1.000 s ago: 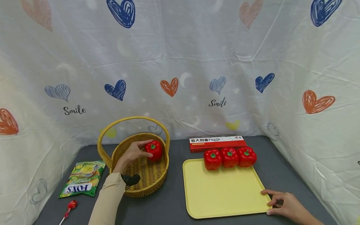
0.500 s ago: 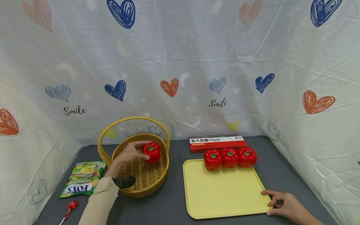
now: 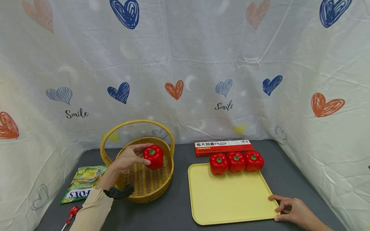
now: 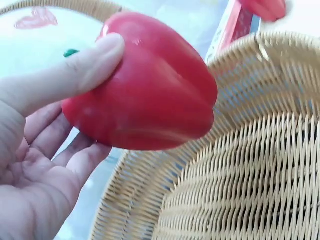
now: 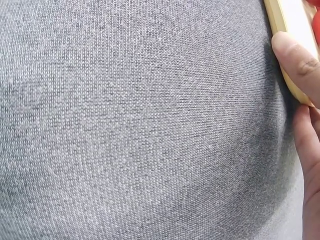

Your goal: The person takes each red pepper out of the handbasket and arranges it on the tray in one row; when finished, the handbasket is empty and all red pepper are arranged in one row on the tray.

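My left hand [image 3: 127, 159] holds a red bell pepper [image 3: 154, 157] with a green stem, thumb on one side and fingers on the other. In the left wrist view the pepper [image 4: 150, 85] hangs above the yellow wicker basket [image 4: 240, 175], whose woven floor shows below. At the lower right of the head view, my right hand [image 3: 296, 211] pinches the right edge of a yellow tray [image 3: 231, 200] near its front corner. The right wrist view shows the thumb [image 5: 295, 57] on the tray's rim [image 5: 276, 15]. Three more red bell peppers [image 3: 236, 161] stand in a row at the tray's far edge.
Behind the peppers lies a red-and-white pasta box [image 3: 224, 149]. Left of the basket are a green FOX'S bag [image 3: 85, 179], partly behind the left forearm, and a red lollipop [image 3: 73, 210]. A heart-printed cloth [image 3: 196, 96] encloses the grey table [image 3: 180, 192].
My left hand has moved left over the basket with the bell pepper, and its forearm now covers part of the green bag. The right hand and the tray have stayed where they were.
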Demonstrator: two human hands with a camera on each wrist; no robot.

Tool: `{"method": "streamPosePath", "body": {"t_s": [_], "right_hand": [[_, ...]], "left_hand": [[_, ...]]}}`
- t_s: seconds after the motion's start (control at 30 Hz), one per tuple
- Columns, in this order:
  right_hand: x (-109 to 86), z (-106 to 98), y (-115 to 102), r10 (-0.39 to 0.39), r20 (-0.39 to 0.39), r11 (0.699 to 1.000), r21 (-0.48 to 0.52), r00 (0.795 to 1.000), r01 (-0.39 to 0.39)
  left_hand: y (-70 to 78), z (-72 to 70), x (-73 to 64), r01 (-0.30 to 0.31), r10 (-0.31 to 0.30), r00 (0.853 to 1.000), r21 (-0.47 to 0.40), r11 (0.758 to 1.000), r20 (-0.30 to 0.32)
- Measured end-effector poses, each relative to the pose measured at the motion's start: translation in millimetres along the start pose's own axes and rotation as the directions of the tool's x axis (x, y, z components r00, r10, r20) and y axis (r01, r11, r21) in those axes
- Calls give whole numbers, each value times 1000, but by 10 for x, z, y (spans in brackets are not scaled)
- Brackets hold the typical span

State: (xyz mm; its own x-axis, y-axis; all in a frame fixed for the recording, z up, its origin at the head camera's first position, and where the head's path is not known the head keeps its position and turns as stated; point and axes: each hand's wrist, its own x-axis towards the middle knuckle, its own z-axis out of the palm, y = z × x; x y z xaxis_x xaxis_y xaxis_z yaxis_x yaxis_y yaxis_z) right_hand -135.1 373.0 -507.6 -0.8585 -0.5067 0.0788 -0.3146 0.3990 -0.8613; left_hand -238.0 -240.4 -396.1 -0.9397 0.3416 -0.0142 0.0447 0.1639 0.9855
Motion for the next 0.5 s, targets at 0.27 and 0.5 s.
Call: {"method": "streamPosePath", "body": {"t_s": [0.27, 0.5], "right_hand": [[2, 5, -16, 16, 5, 1000, 3, 1000, -16], [2, 2, -31, 28, -3, 1000, -3, 1000, -28]], "left_hand": [[180, 138, -149, 21, -20, 999, -21, 1000, 27], [217, 254, -214, -4, 6, 999, -67, 998, 33]]}}
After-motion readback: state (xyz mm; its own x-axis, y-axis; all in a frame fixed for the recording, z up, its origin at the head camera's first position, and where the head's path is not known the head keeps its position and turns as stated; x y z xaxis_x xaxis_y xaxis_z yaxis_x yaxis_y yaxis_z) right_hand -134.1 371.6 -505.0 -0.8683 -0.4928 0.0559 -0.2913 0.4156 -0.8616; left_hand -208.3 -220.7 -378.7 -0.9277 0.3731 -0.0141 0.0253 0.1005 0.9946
